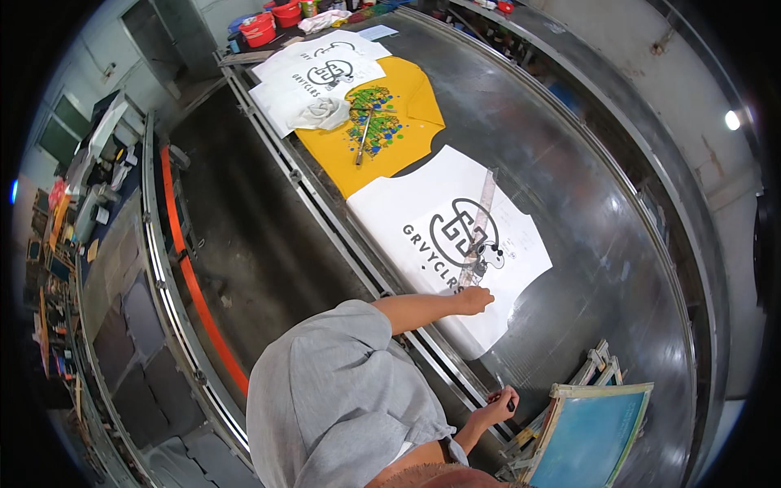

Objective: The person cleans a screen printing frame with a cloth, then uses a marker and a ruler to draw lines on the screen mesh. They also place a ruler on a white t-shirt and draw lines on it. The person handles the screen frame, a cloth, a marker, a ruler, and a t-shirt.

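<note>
A white fabric panel (399,199) with a black round emblem, lettering and a cartoon dog lies flat on the dark table. Across the print runs a long, see-through ruler (486,198). At the ruler's near end is my left hand (474,301), its fingers closed; their exact hold on the ruler is partly hidden. My right hand (498,405) is above the table's near edge, closed around a small black object (511,404), perhaps a pen or handle. Its kind is too small to tell.
A yellow garment panel (423,89) with a colourful print lies farther back, a slim tool (364,138) on it. Beyond are white printed panels (281,69), a crumpled cloth (321,114) and red buckets (259,31). Blue-green framed screens (587,435) stand at my right. Metal rails (329,215) edge the table.
</note>
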`<control>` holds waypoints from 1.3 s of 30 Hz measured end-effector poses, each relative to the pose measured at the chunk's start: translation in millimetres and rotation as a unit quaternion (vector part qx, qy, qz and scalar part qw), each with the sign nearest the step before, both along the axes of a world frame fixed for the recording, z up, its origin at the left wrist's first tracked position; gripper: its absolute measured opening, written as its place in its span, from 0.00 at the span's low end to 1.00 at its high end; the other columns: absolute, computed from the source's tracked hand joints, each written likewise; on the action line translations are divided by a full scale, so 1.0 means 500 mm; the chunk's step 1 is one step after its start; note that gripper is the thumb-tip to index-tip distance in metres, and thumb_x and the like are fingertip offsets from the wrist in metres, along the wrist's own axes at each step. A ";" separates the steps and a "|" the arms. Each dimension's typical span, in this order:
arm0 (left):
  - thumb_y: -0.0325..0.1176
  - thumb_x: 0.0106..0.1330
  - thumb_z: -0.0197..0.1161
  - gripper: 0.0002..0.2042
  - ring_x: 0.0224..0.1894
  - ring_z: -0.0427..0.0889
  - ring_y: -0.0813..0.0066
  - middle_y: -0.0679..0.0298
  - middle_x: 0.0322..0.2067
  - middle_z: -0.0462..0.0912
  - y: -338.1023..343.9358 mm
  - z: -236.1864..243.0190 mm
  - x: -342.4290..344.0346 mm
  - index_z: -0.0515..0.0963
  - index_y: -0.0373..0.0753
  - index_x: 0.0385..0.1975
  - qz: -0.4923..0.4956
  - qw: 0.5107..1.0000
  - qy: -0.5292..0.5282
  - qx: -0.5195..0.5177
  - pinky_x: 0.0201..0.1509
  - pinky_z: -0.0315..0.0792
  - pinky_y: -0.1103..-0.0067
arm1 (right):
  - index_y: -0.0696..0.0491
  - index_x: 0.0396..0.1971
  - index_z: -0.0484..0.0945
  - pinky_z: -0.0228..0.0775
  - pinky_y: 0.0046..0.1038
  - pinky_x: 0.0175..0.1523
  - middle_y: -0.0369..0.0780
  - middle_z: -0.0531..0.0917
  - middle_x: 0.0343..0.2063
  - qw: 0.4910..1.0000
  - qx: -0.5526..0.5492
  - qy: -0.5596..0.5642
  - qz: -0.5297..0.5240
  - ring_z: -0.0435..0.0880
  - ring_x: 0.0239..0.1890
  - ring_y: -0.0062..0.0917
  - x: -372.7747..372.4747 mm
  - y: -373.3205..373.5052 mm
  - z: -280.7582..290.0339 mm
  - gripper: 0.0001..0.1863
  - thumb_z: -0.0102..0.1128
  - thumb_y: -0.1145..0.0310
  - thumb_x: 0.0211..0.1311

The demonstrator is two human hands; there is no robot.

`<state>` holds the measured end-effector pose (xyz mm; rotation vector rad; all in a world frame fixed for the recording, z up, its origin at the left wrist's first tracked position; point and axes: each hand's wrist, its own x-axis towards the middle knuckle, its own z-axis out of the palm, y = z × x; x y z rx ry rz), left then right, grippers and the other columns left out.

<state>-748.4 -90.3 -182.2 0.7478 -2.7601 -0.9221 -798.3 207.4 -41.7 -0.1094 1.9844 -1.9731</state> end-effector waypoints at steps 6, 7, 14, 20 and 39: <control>0.30 0.63 0.69 0.12 0.29 0.86 0.66 0.54 0.32 0.85 0.026 0.123 0.009 0.83 0.33 0.45 0.221 0.857 0.087 0.458 0.39 0.84 0.74 | 0.50 0.34 0.78 0.59 0.19 0.23 0.32 0.75 0.19 0.998 -0.030 -0.050 -0.023 0.73 0.18 0.16 0.006 0.042 0.000 0.08 0.63 0.62 0.69; 0.29 0.64 0.69 0.11 0.30 0.87 0.66 0.56 0.32 0.84 0.034 0.130 0.028 0.83 0.33 0.45 0.226 0.803 0.136 0.534 0.39 0.84 0.74 | 0.50 0.34 0.79 0.60 0.19 0.23 0.33 0.77 0.20 0.998 -0.040 -0.053 -0.021 0.74 0.19 0.17 0.019 0.038 0.009 0.08 0.63 0.61 0.69; 0.27 0.68 0.69 0.12 0.38 0.88 0.67 0.59 0.38 0.86 0.107 0.281 0.143 0.79 0.33 0.48 0.195 0.589 0.278 0.734 0.47 0.86 0.70 | 0.54 0.40 0.77 0.70 0.21 0.32 0.38 0.83 0.28 0.984 -0.156 -0.008 0.085 0.82 0.28 0.22 0.038 -0.035 0.113 0.07 0.62 0.67 0.68; 0.33 0.70 0.67 0.08 0.40 0.88 0.72 0.63 0.38 0.87 0.111 0.384 0.245 0.80 0.40 0.44 0.150 0.555 0.364 0.733 0.48 0.85 0.75 | 0.61 0.38 0.76 0.73 0.24 0.31 0.42 0.82 0.26 0.954 -0.231 0.113 0.155 0.78 0.23 0.21 0.138 -0.107 0.267 0.05 0.57 0.75 0.69; 0.31 0.71 0.65 0.05 0.44 0.87 0.71 0.62 0.38 0.85 0.145 0.548 0.531 0.78 0.38 0.39 -0.055 0.421 0.417 0.804 0.52 0.84 0.73 | 0.64 0.41 0.76 0.74 0.22 0.35 0.42 0.83 0.29 0.924 -0.281 0.191 0.177 0.82 0.27 0.21 0.461 -0.127 0.390 0.06 0.56 0.80 0.68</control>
